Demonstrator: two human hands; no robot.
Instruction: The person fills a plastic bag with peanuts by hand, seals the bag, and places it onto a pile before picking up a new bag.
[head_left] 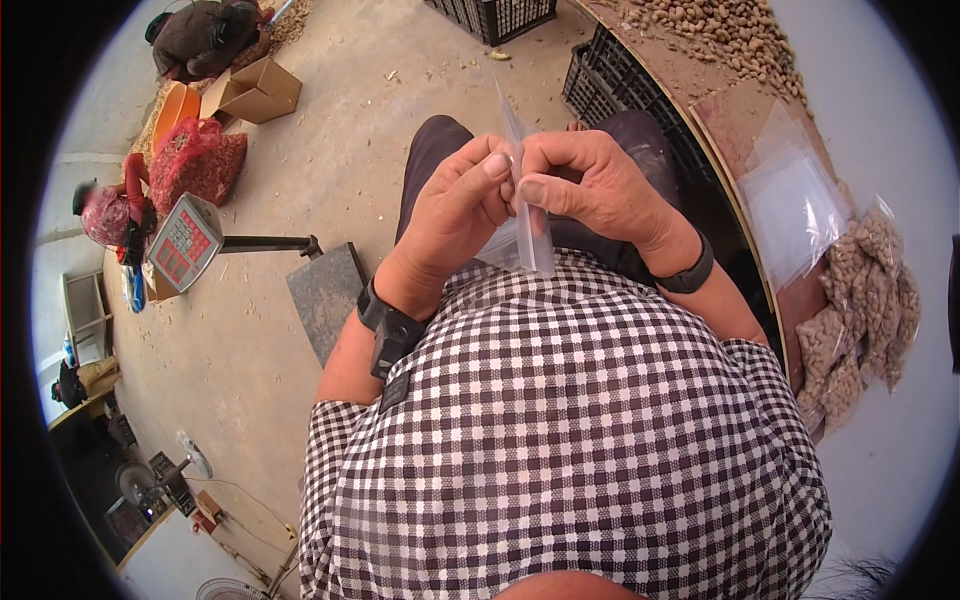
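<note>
In front of my lap, a clear plastic bag (536,245) is held upright between my two hands, its narrow side toward me. My left hand (450,205) pinches it near the middle with thumb and bent fingers. From the other side, my right hand (605,185) grips it, thumb and fingertips closed on the plastic. A stack of flat clear bags (795,215) lies on the table to my right. Beside it are several filled clear bags (855,310) of small brown nut-like pieces.
A heap of loose brown pieces (725,35) covers the table's far end. Black crates (620,75) stand beside the table. Left of me is a platform scale (188,240); beyond it are a red mesh sack (200,165) and a cardboard box (255,90). People are at the far left.
</note>
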